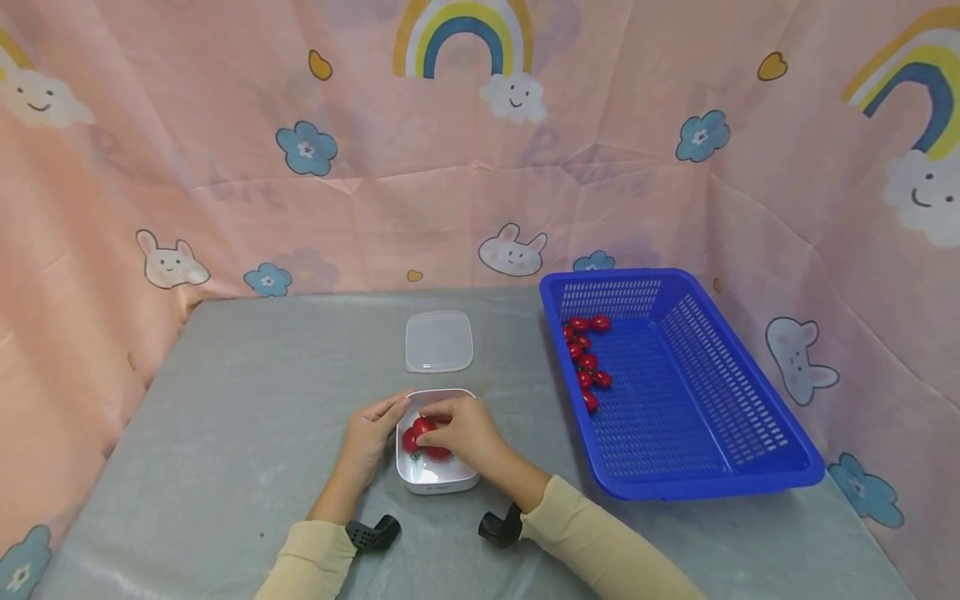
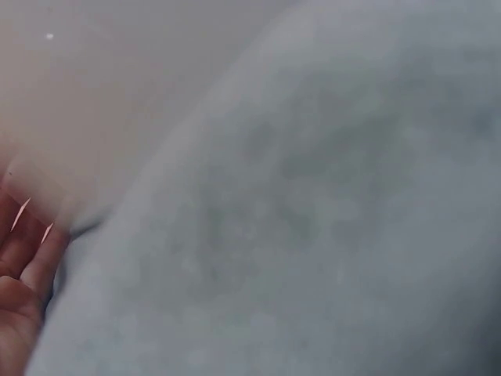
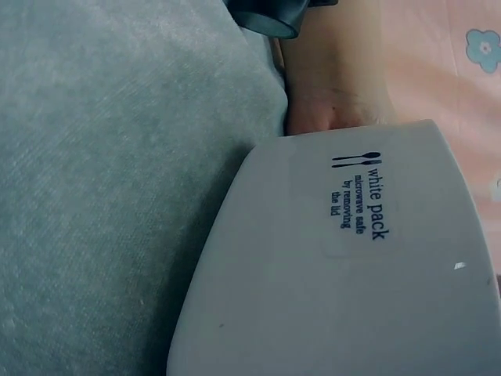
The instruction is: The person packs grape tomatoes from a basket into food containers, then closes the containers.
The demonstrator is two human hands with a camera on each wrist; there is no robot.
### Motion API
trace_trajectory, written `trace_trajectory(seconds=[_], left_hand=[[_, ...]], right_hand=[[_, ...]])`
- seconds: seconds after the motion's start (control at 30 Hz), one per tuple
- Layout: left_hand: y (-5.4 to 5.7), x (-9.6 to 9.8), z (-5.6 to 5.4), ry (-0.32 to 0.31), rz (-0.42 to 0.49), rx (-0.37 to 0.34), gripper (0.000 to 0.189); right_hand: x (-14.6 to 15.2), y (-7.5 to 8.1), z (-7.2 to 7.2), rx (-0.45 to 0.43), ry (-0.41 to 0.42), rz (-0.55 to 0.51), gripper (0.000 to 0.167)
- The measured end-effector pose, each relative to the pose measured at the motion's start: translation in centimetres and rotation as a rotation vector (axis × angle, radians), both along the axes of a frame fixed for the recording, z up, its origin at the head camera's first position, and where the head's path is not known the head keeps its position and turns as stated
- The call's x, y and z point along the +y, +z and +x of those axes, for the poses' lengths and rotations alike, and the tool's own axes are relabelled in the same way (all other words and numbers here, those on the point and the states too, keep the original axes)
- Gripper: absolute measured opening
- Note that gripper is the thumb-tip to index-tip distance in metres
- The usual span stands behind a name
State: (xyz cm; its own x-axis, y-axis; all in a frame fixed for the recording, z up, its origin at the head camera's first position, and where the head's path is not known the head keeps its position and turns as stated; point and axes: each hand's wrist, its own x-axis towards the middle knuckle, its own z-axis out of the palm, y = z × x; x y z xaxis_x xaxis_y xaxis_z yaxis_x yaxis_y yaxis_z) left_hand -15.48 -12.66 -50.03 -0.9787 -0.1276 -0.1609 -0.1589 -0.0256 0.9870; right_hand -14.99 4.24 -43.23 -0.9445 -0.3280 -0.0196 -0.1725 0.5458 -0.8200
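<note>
A white plastic food container [image 1: 441,487] stands on the grey cloth, with several red cherry tomatoes [image 1: 409,440] inside. My left hand [image 1: 369,437] holds its left side, the thumb along the rim. Reaching in over the right rim, my right hand [image 1: 468,432] has thumb and index finger around a cherry tomato [image 1: 424,425], low among the others. In the right wrist view the container's printed wall [image 3: 313,258] hides most of the right hand. Part of the left hand [image 2: 23,290] shows at the edge of the left wrist view, beside the blurred container wall.
A clear square lid [image 1: 439,342] lies flat just behind the container. To the right, a large blue plastic basket [image 1: 705,483] has several more cherry tomatoes [image 1: 588,362] along its left side. A pink printed curtain [image 1: 375,217] hangs behind and at both sides.
</note>
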Motion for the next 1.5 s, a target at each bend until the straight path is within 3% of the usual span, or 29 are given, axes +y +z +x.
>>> trace_trajectory(seconds=[0.13, 0.37, 0.57, 0.73, 0.97, 1.1, 1.23, 1.5], left_hand=[[-0.1, 0.0, 0.1, -0.004, 0.011, 0.005, 0.035], [-0.2, 0.1, 0.0, 0.017, 0.029, -0.002, 0.035], [0.0, 0.2, 0.0, 0.023, -0.002, -0.009, 0.033], [-0.1, 0.1, 0.0, 0.024, -0.002, -0.008, 0.033], [0.0, 0.2, 0.1, 0.013, -0.008, -0.007, 0.035], [0.0, 0.2, 0.0, 0.01, -0.002, -0.006, 0.034], [0.1, 0.2, -0.1, 0.004, 0.007, -0.001, 0.034], [0.0, 0.1, 0.0, -0.005, 0.016, 0.01, 0.035]], right_hand=[[0.5, 1.1, 0.0, 0.04, -0.016, -0.09, 0.033], [2.4, 6.7, -0.3, -0.034, -0.058, -0.252, 0.032], [5.3, 10.7, -1.4, -0.041, -0.069, -0.28, 0.036], [8.4, 12.6, -3.3, -0.021, -0.125, -0.207, 0.037], [12.3, 12.9, -5.7, 0.047, -0.213, -0.06, 0.041], [13.9, 12.5, -6.8, 0.058, -0.255, -0.05, 0.046], [15.2, 12.2, -8.0, 0.013, -0.282, -0.07, 0.05], [18.2, 9.4, -11.3, -0.018, -0.362, -0.069, 0.057]])
